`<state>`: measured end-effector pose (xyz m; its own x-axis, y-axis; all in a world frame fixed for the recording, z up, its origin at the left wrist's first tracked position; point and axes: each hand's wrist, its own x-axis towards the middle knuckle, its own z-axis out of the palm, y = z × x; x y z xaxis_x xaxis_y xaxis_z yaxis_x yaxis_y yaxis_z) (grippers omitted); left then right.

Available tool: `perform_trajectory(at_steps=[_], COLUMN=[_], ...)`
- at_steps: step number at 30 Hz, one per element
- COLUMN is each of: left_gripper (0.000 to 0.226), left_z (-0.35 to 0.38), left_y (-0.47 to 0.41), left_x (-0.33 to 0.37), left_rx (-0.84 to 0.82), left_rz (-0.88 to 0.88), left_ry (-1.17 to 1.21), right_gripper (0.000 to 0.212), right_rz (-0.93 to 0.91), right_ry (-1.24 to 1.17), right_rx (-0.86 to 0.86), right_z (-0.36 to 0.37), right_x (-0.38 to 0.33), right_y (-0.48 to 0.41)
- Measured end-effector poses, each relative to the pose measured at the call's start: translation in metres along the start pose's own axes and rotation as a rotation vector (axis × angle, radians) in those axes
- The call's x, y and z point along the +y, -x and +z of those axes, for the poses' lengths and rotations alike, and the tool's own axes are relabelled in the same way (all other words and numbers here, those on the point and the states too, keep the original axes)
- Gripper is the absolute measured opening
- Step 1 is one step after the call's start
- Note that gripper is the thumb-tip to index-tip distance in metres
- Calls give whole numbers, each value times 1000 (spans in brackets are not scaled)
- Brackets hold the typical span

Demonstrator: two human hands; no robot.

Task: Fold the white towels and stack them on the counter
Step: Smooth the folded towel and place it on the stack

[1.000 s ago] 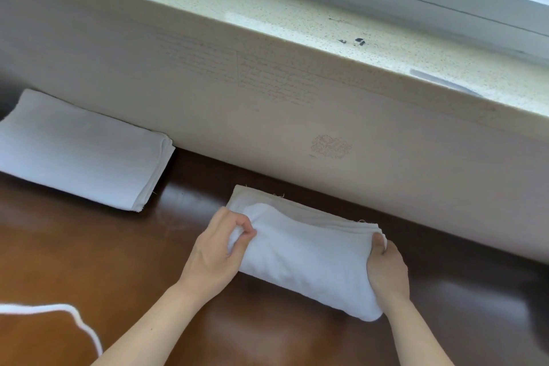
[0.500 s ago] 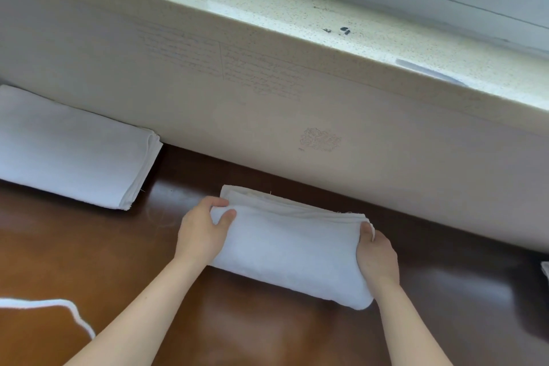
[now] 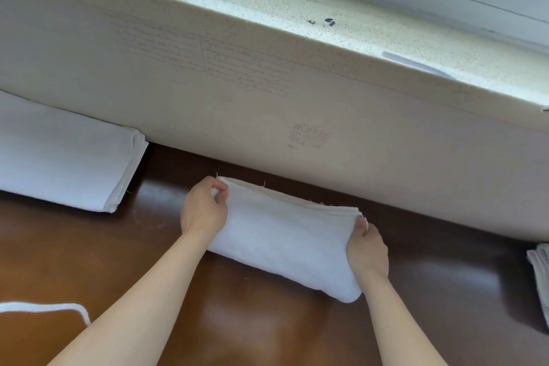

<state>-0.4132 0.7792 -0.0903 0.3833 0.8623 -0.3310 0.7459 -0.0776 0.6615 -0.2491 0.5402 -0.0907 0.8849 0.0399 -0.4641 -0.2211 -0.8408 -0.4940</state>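
Observation:
A folded white towel (image 3: pixel 285 235) lies on the dark brown counter (image 3: pixel 252 321), close to the beige wall. My left hand (image 3: pixel 203 209) pinches its far left corner between thumb and fingers. My right hand (image 3: pixel 367 246) grips the towel's right end, fingers curled under the layered edge. A stack of folded white towels (image 3: pixel 62 154) sits flat at the far left against the wall, apart from both hands.
A speckled stone sill (image 3: pixel 297 0) runs above the beige wall (image 3: pixel 386 163). Another piece of white cloth (image 3: pixel 539 270) shows at the right edge. A white cord (image 3: pixel 44 306) loops at the lower left.
The folded top layer has been drawn toward the wall and now lies even with the layers beneath. Both hands shifted slightly toward the far corners, keeping their hold.

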Motion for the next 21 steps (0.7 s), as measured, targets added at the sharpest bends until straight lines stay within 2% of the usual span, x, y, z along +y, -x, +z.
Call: perform_trajectory(at_steps=[5, 10, 14, 16, 18, 20, 21], left_gripper=[14, 13, 16, 17, 18, 14, 16], left_z=[-1, 1, 3, 6, 10, 17, 23], left_y=[-1, -15, -16, -13, -4, 15, 26], left_x=[10, 13, 19, 20, 23, 30, 32], left_rx=[66, -41, -73, -17, 171, 281, 239], left_rz=[229, 7, 18, 126, 350, 615, 747], left_ry=[-255, -197, -298, -433, -494, -377, -317], right_gripper=[59, 63, 64, 62, 54, 50, 51], right_rz=[75, 73, 84, 70, 58, 61, 72], right_ry=[72, 236, 249, 264, 272, 264, 262], right_rx=[17, 47, 53, 80, 118, 111, 100], right_z=[3, 2, 3, 5, 6, 7, 7], right_x=[-2, -10, -11, -9, -9, -10, -11], right_y=[-7, -10, -7, -4, 0, 0, 0])
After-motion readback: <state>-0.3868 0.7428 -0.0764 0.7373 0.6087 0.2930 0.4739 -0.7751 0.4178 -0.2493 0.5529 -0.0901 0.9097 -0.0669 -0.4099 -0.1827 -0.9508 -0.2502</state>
